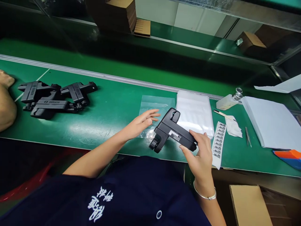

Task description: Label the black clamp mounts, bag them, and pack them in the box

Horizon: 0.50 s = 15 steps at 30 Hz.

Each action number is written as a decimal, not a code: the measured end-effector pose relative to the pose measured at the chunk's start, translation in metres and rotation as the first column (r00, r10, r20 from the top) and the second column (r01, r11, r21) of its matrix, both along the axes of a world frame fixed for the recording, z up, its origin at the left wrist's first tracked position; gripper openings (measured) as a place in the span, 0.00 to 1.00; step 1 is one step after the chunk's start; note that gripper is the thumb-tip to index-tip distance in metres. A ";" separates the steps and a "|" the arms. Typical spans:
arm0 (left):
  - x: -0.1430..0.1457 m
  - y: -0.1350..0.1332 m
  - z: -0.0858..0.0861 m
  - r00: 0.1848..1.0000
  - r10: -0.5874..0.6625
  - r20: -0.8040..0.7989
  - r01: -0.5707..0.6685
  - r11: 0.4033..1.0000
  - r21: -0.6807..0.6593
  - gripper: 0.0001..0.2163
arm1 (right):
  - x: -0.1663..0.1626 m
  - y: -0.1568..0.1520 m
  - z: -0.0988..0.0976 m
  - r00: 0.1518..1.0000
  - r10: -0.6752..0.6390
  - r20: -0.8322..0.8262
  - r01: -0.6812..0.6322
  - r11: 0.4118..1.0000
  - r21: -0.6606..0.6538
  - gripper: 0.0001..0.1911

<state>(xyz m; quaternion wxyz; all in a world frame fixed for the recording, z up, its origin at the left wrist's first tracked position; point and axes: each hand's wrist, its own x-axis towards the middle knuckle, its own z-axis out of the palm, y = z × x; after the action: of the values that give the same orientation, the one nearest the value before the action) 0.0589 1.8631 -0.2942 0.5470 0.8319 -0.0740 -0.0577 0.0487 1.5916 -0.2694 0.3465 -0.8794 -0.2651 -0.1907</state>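
Note:
My right hand [201,153] grips the near end of a black plastic tool part [170,128] with a white label on it, holding it just above the green bench. My left hand [141,122] is open, fingers stretched out, resting on a clear plastic bag [156,106] that lies flat on the bench, just left of the black part. A stack of clear bags [194,111] lies right behind the part. A strip of barcode labels [218,141] lies beside my right hand.
A pile of several black parts [54,97] sits at the left, near another person's arm [6,103]. A small bottle [229,100], a cloth [234,127], tweezers [248,136] and a stack of white sheets [270,122] lie at the right. A cardboard box [249,205] stands below.

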 end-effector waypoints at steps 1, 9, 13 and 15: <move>-0.001 0.004 -0.009 0.999 0.020 0.035 -0.024 0.993 0.118 0.26 | 0.000 -0.002 0.002 1.000 -0.004 0.015 0.004 1.000 -0.002 0.23; -0.021 0.000 -0.067 0.964 -0.263 0.048 0.164 0.723 0.671 0.20 | -0.005 -0.005 0.015 0.994 -0.026 0.109 0.027 1.000 -0.009 0.24; -0.023 -0.001 -0.070 0.968 -0.245 0.049 0.143 0.704 0.696 0.21 | -0.006 -0.005 0.013 0.991 -0.034 0.132 0.036 0.999 -0.014 0.24; -0.023 -0.001 -0.069 0.966 -0.251 0.062 0.137 0.700 0.701 0.21 | -0.005 -0.007 0.013 0.992 -0.033 0.123 0.035 0.999 -0.010 0.24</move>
<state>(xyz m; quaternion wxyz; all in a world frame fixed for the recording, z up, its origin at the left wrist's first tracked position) 0.0356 1.8620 -0.3633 0.1810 0.9647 -0.1761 -0.0745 0.0434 1.5850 -0.2565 0.3212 -0.8725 -0.2719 -0.2485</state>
